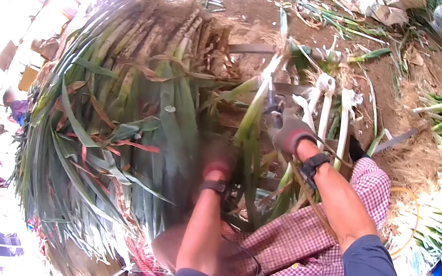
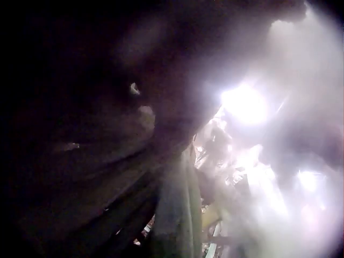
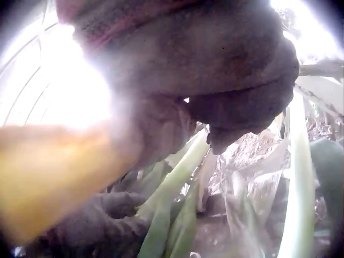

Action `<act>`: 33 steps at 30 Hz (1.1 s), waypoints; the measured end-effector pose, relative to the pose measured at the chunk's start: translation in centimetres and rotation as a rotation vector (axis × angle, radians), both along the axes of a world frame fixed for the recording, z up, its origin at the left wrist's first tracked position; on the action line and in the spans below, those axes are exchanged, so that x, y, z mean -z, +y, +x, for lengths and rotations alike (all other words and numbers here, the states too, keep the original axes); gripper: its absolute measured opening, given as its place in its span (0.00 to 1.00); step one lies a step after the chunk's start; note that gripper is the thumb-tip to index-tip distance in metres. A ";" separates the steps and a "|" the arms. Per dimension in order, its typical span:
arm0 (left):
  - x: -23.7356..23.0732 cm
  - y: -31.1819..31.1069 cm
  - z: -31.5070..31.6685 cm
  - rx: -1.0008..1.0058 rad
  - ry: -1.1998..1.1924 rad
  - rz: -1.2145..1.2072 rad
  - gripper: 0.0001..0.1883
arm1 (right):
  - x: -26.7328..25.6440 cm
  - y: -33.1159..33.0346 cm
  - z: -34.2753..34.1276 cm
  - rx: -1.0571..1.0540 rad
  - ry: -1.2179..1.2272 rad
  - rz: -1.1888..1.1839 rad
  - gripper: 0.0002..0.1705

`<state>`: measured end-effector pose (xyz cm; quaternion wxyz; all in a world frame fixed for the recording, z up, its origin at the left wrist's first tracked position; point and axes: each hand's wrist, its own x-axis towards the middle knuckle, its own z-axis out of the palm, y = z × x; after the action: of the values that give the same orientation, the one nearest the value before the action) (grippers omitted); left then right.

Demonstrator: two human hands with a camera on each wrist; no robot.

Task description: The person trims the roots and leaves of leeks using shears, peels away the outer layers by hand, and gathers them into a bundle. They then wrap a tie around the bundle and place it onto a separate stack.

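While a large heap of long, flat-leaved green leeks (image 1: pixel 123 91) fills the left of the head view, one single leek with a pale shank and green leaves (image 1: pixel 250 120) stands between the two hands, root end toward the top of the frame. Left hand, red-cuffed glove (image 1: pixel 218 158): motion-blurred, near the heap's leaves; finger spread and any hold cannot be told. Right hand, grey glove with red cuff (image 1: pixel 291 130): fingers curled, apparently round a slim blue-grey tool (image 1: pixel 272 95), just beside the shank. Farther right: upright white stalks (image 1: pixel 326 106). Handling, as judged: light in weight; shank firm and crisp, leaves limp.

Left wrist view: mostly dark and glare. One broad green leaf (image 2: pixel 177 209), soft-looking, likely to fold or tear if pulled; left hand's state not legible.

Right wrist view: glove fingers folded over, contents hidden; the leek's shank seems to slant below. Blurred yellow shape at left (image 3: pixel 54 177), unidentified. Outer skin probably smooth, perhaps slippery; best hold, mid-shank below the leaf fan, lightly, to avoid bruising.
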<state>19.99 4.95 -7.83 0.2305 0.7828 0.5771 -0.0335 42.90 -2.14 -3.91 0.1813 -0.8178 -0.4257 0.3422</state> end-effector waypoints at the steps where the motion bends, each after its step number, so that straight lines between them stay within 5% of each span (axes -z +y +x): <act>1: -0.4 0.0 0.1 0.002 0.028 -0.032 0.37 | -0.3 0.8 0.5 0.006 -0.030 0.056 0.40; 3: 1.5 0.5 -0.4 0.093 0.106 0.145 0.34 | -0.6 1.7 1.2 0.014 -0.013 -0.034 0.43; 5: 0.7 0.5 0.1 0.027 0.044 -0.124 0.31 | -1.4 1.3 0.9 -0.028 -0.018 -0.136 0.43; 11: 3.8 -1.8 -0.1 -0.022 -0.080 -0.006 0.26 | 3.6 0.7 2.2 -0.017 -0.076 -0.022 0.56; 16: 4.2 -2.8 0.5 0.016 0.013 -0.131 0.21 | 3.4 -1.0 1.4 0.018 -0.063 -0.004 0.43; 22: 3.5 -5.4 1.0 -0.021 -0.003 -0.079 0.17 | 1.1 -4.6 -0.1 0.004 0.031 0.007 0.39; 25: 0.8 -7.0 1.3 -0.011 0.026 -0.133 0.17 | 3.9 -6.7 0.2 -0.045 -0.120 0.065 0.35; 33: 1.6 -12.6 1.9 0.109 -0.081 -0.180 0.21 | 0.6 -11.6 -0.1 0.010 -0.011 0.027 0.41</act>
<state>21.85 -7.62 -9.45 0.3209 0.7898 0.5185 -0.0658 42.75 -13.76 -4.48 0.1915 -0.8192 -0.4273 0.3311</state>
